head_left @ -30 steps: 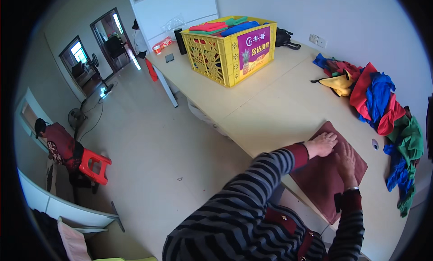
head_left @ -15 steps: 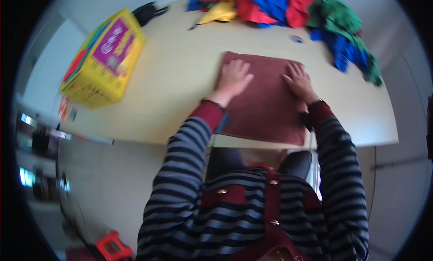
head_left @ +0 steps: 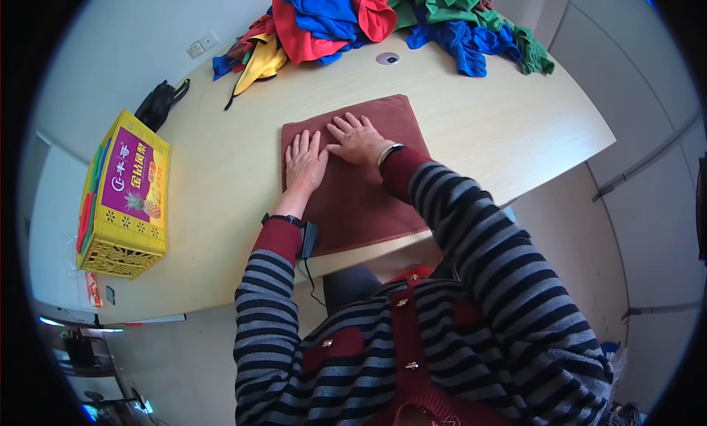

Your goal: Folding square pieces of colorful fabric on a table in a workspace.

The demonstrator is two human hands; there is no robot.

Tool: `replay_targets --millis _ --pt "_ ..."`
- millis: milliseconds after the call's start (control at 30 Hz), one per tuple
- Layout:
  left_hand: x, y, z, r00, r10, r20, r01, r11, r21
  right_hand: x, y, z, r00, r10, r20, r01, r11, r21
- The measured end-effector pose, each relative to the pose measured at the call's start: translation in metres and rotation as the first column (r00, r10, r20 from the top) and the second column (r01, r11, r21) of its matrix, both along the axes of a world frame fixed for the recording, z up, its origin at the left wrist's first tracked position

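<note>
Left hand [head_left: 304, 163] and right hand [head_left: 359, 143], flat and gripping nothing, seemingly smooth the maroon cloth [head_left: 361, 205]; the next move likely calls for pinching it.

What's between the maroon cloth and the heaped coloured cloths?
Head view: pale tabletop with a small round disc, between the maroon cloth and the heaped cloths.

Left hand [head_left: 305, 164] and right hand [head_left: 359, 142] touch maroon cloth [head_left: 357, 205].
</note>
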State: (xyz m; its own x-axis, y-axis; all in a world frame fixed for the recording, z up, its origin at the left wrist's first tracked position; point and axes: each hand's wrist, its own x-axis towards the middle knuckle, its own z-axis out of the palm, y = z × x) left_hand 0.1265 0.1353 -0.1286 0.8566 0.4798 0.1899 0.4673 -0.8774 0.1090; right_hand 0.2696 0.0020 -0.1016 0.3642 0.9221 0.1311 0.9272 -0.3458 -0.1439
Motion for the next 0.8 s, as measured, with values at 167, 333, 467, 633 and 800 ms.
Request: replay_targets --millis 167,333,467,633,800 --pt "0.004 0.016 0.001 0.999 0.046 -0.018 -0.046 0.998 -0.031 0.02 0.003 -0.007 0.999 -0.05 0.022 0.049 0.998 0.024" --pt "0.016 0.037 0.009 0.982 0.184 -0.045 -0.187 0.978 -0.087 0.063 -0.029 -0.007 0.986 -0.164 0.007 0.164 0.986 0.018" --pt "0.017 0.047 0.009 0.956 0.294 -0.019 -0.294 0.946 -0.139 0.075 -0.043 -0.002 0.967 -0.255 -0.027 0.253 0.966 -0.055" --pt "0.019 0.059 0.013 0.921 0.388 -0.034 -0.388 0.908 -0.156 0.07 -0.051 -0.001 0.94 -0.339 -0.041 0.338 0.941 -0.024" --pt "-0.009 0.06 0.018 0.926 0.36 -0.113 -0.376 0.902 -0.211 0.058 -0.078 -0.004 0.931 -0.365 -0.006 0.363 0.928 -0.077"
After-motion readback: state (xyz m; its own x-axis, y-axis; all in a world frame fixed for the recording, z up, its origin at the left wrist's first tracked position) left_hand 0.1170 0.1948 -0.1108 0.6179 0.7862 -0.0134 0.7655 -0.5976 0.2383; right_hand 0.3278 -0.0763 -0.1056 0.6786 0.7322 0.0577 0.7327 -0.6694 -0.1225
